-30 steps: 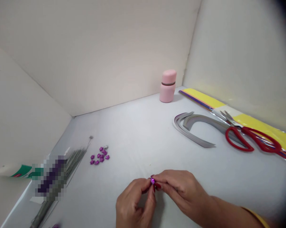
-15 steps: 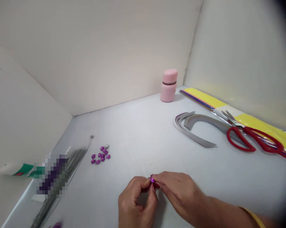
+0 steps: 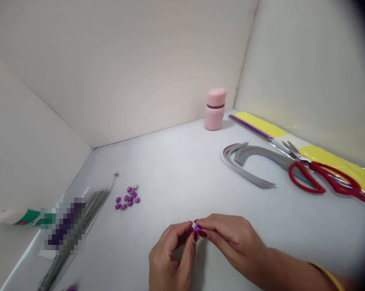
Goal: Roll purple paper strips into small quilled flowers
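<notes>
A small shiny purple paper star [image 3: 197, 228] is held at the fingertips of both hands, above the white table near its front. My right hand [image 3: 233, 238] pinches it between thumb and index finger from the right. From the left, the thumb of my left hand [image 3: 172, 254] presses against the star, with the index fingertip close beside it; the fingers are curled in. Fingers cover much of the star. Farther left, several finished purple stars [image 3: 130, 199] lie in a loose cluster, with a small silvery piece [image 3: 135, 187] at its far edge.
Red-handled scissors [image 3: 309, 163] rest at right across curved grey paper strips [image 3: 249, 171] and a yellow packet [image 3: 330, 157]. A pink flask [image 3: 215, 110] stands at the back. Left are a bundle of thin grey wires [image 3: 93, 208], a green-and-white tube [image 3: 26, 217] and a blurred-out purple item.
The fingertips have shifted slightly on the star. My left index finger has drawn a little away from it, and my right hand has risen slightly with the star.
</notes>
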`<state>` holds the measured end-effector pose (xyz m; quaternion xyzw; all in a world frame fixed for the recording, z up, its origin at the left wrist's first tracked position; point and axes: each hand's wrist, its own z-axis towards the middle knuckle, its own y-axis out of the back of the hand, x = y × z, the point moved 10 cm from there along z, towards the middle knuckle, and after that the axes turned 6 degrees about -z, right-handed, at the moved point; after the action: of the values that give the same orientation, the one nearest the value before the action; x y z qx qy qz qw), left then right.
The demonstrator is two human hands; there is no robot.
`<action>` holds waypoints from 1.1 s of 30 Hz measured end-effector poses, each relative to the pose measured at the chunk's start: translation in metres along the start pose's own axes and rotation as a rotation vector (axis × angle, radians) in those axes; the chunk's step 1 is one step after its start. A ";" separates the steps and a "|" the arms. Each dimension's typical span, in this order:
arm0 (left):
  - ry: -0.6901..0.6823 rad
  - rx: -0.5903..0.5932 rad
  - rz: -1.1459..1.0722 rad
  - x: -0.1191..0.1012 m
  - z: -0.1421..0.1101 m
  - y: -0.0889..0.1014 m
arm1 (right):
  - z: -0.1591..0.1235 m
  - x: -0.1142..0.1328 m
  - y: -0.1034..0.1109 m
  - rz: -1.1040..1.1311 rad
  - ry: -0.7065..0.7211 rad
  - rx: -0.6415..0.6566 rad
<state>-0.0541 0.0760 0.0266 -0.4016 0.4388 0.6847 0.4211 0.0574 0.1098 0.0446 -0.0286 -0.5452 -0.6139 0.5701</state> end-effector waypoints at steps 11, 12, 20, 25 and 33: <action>-0.011 -0.033 -0.052 -0.001 -0.002 0.003 | 0.002 0.002 0.003 0.050 -0.012 -0.024; -0.008 -0.031 -0.050 0.000 -0.002 0.003 | 0.002 0.002 0.003 0.062 -0.020 -0.023; -0.071 -0.064 -0.025 -0.007 -0.004 0.005 | 0.003 -0.003 0.001 0.171 -0.094 0.003; -0.080 -0.055 0.005 -0.005 -0.005 0.004 | 0.002 -0.010 -0.002 0.249 -0.162 0.014; -0.181 -0.113 0.058 -0.016 -0.005 0.009 | 0.000 -0.008 -0.004 0.175 -0.107 0.010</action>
<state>-0.0565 0.0655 0.0418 -0.3482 0.3710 0.7539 0.4156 0.0569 0.1141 0.0372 -0.1059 -0.5735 -0.5566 0.5916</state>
